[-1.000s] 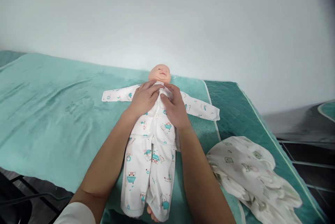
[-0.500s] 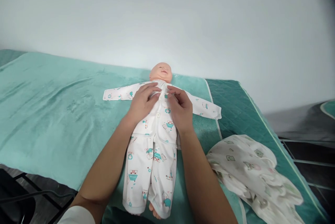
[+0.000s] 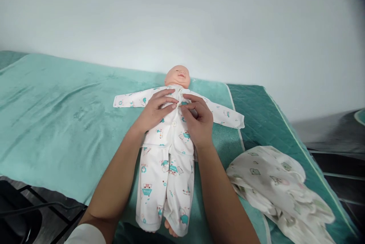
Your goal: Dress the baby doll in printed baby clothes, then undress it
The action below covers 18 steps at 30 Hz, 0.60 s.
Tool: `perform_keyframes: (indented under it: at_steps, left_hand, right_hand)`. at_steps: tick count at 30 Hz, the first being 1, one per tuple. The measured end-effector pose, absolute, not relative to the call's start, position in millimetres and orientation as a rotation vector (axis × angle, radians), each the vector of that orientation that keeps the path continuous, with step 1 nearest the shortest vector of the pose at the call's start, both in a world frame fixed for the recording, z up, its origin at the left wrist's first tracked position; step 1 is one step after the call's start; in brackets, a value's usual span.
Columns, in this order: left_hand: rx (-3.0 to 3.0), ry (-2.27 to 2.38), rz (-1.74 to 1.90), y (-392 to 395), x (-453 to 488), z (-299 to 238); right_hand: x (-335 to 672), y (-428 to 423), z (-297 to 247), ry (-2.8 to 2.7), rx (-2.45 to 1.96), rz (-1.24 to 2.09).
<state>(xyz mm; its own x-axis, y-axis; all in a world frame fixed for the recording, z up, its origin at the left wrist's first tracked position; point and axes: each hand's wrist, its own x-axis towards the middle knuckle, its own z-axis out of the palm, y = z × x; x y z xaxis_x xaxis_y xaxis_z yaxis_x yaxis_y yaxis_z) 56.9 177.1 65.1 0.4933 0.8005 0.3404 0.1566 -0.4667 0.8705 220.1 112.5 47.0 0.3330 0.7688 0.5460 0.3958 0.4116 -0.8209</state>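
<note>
A baby doll [image 3: 177,75] lies on its back with its arms spread out, dressed in a white printed baby shirt [image 3: 186,143] and matching trousers [image 3: 148,187]. On the chest, my left hand [image 3: 158,110] pinches the edge of the shirt's front opening between thumb and index finger, its other fingers lying along the cloth. Facing it, my right hand [image 3: 199,120] is closed with thumb and forefinger on the same opening. The fingertips nearly meet there and hide whatever fastening is between them. Below them a round button [image 3: 174,123] shows on the shirt front.
The doll rests on a light green blanket [image 3: 57,122] over a darker green quilted pad [image 3: 256,114]. A crumpled white printed cloth [image 3: 273,183] lies at the right. A pale wall [image 3: 182,19] stands behind the bed, and a black chair [image 3: 17,213] is at lower left.
My right thumb and fingers have drawn together at the shirt's front opening, and my left fingertips have shifted slightly along it. The whole view has moved a little; the doll lies as before.
</note>
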Motion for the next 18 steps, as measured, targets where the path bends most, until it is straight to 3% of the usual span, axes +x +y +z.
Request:
perform_keyframes:
  at_steps: [18]
  left_hand:
    - [2.019,0.909,1.033,168.6,69.9,75.0]
  right_hand:
    - [220.6,115.1,46.1,-1.218,-1.179,0.396]
